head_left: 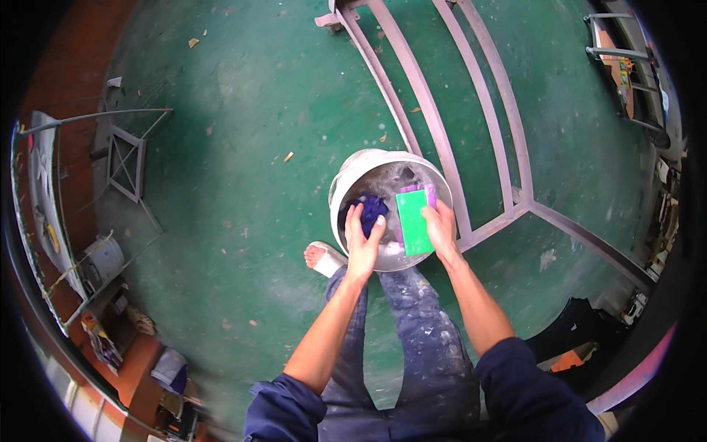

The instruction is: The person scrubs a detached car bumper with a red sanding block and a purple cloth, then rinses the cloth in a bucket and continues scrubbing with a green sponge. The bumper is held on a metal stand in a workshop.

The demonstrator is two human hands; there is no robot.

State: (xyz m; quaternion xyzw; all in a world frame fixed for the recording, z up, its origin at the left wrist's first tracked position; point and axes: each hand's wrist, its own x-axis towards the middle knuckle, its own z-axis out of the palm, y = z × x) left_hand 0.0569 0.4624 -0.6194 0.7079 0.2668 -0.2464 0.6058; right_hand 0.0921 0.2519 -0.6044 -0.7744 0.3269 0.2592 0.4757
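Two dark-blue sleeves [534, 390]: pushed up to the elbows; both bare forearms are angled inward from below.
Green slab: a bright-green, flat, rectangular slab [414, 228], material uncertain, is held over the bucket; it is judged light and fairly stiff, perhaps slippery if wet, and best gripped by a long edge.
Right hand [442, 230]: closed on the slab's right edge, thumb on the face, other fingers largely hidden; a purple piece [431, 193] shows behind the slab.
Dark-blue cloth: a crumpled, dark-blue cloth [374, 211] lies inside the bucket; it is judged soft and limp, best gathered in a fistful.
Left hand [363, 247]: cloth grasped between thumb and fingers, fingers pointing away; tightness cannot be told.
White bucket: a round, white-rimmed bucket [336, 210] with greyish contents is set before the legs.
Metal frame: a pale, long-barred metal frame [589, 241] is laid beyond, on green floor [250, 184].
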